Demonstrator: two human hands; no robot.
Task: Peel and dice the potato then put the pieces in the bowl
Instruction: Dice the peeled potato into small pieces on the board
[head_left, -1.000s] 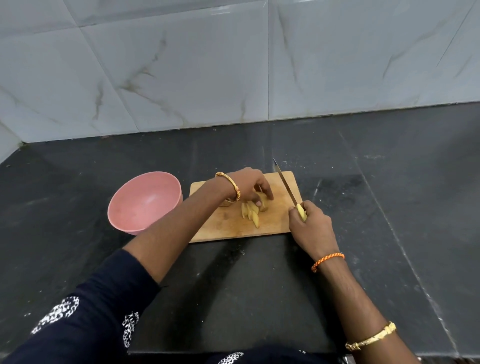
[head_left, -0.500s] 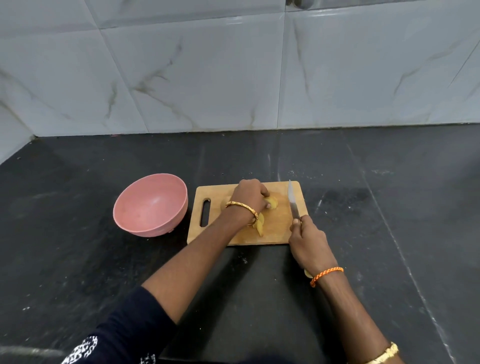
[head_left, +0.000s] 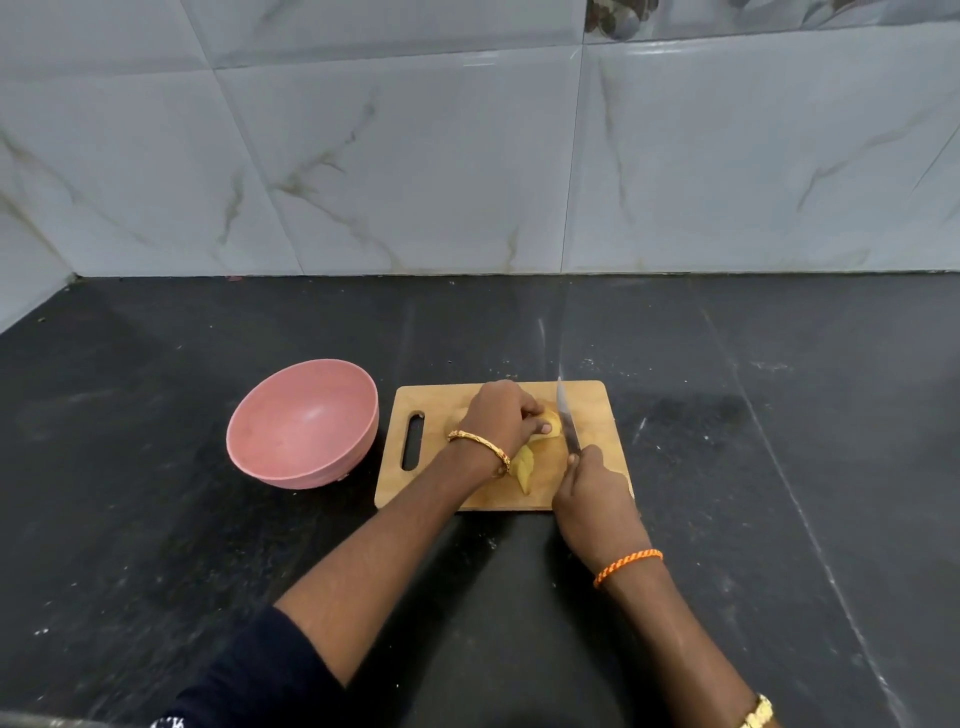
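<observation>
Peeled yellow potato pieces (head_left: 524, 462) lie on the wooden cutting board (head_left: 592, 410); the empty pink bowl (head_left: 304, 423) sits just left of it.

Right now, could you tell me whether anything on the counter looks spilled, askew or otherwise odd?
Nothing stands out. The potato pieces lie on the cutting board, the pink bowl sits upright beside it, empty.

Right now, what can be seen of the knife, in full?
The knife has a narrow, pointed metal blade, grey and shiny. Its handle is hidden inside the right hand, which grips it. The blade points away from the person, over the wooden cutting board, edge down, just right of the peeled potato piece that the left hand holds. Whether the edge touches the potato or board cannot be told.
</observation>
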